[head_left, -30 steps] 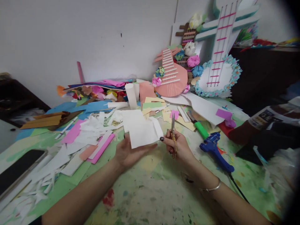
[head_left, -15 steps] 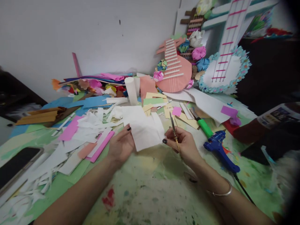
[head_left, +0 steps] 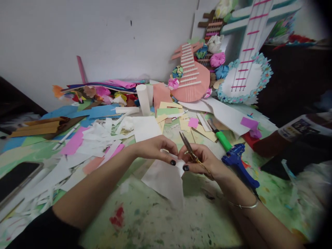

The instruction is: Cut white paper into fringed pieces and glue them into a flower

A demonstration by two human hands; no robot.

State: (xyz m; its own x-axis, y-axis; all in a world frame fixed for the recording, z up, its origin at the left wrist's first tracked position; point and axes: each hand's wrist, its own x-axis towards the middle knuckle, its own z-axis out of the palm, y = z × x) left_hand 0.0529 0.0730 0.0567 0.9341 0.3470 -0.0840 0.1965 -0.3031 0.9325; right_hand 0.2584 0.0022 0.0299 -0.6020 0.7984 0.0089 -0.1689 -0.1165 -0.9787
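Note:
A sheet of white paper (head_left: 164,178) hangs from my two hands above the paint-stained table, its lower corner drooping toward me. My left hand (head_left: 158,149) pinches the upper edge between thumb and fingers. Close beside it, my right hand (head_left: 198,159) grips the same edge near the paper's right corner, where it looks bunched. Gold-handled scissors (head_left: 190,149) are also tucked in my right hand, blades pointing up and away to the left. Behind my hands, another white sheet (head_left: 146,128) lies flat on the table.
White paper strips and scraps (head_left: 95,140) cover the left side, near a phone (head_left: 19,180). To the right lie a blue glue gun (head_left: 240,166) and a green-handled tool (head_left: 223,140), with a bottle (head_left: 293,133) beyond. Paper instruments (head_left: 192,81) lean against the wall.
My left hand has moved over to the right, next to my right hand. The white paper has turned and now hangs lower, toward me. The scissors stay in my right hand.

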